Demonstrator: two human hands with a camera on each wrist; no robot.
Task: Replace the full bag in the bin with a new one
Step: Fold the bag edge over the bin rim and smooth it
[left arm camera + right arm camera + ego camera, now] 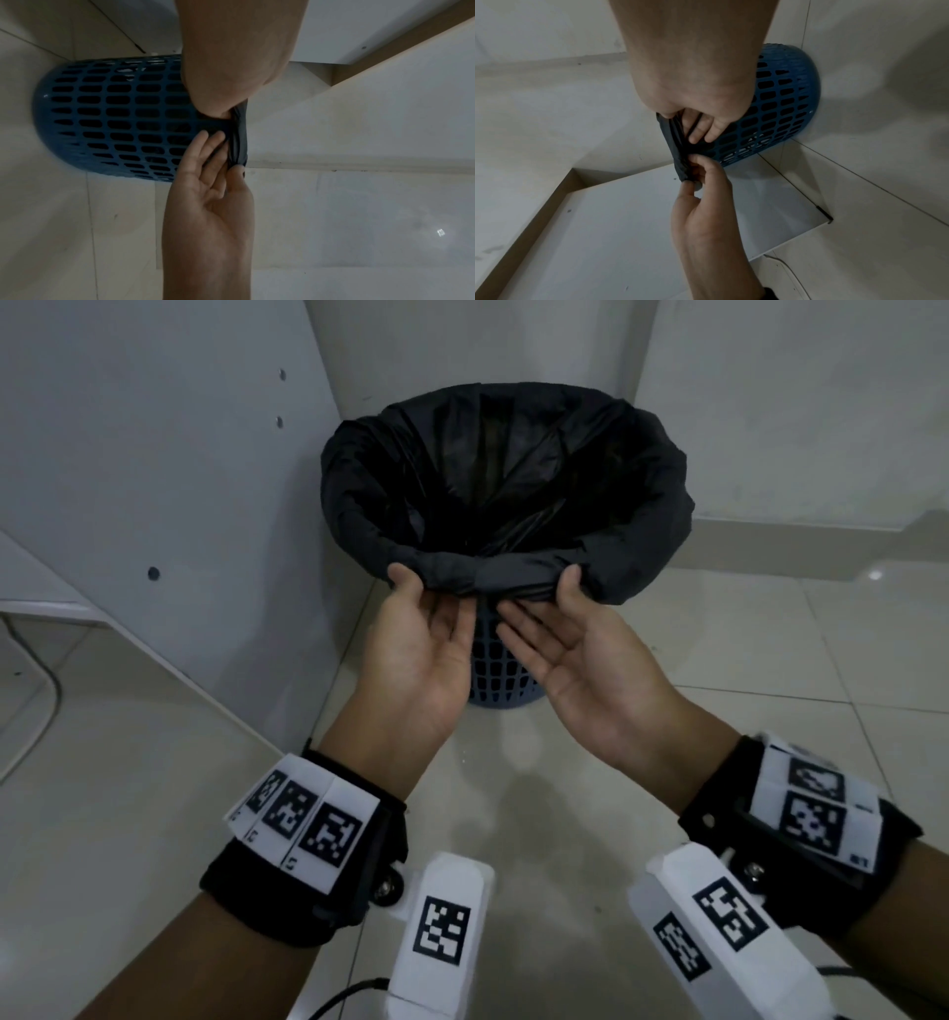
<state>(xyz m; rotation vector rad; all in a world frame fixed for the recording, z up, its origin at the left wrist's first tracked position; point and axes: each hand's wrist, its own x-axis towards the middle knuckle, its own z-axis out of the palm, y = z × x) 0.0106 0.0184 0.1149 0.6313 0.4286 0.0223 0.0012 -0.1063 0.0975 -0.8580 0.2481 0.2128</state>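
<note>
A blue perforated bin (506,675) stands on the floor in a corner, lined with a black bag (503,469) whose edge is folded over the rim. Both hands are palm up at the near side of the rim. My left hand (426,595) pinches the bag's rolled edge, thumb on top and fingers beneath. My right hand (539,600) pinches the same fold just to the right. The right wrist view shows the left hand (693,176) nipping the gathered bag (672,142). The left wrist view shows the right hand (221,154) against the bag (241,138) beside the bin (115,121).
A white cabinet panel (154,454) stands close on the bin's left and a white wall (770,403) behind it. The floor (513,814) is pale tile. A cable (46,680) loops at the far left. A low ledge (821,546) runs along the right.
</note>
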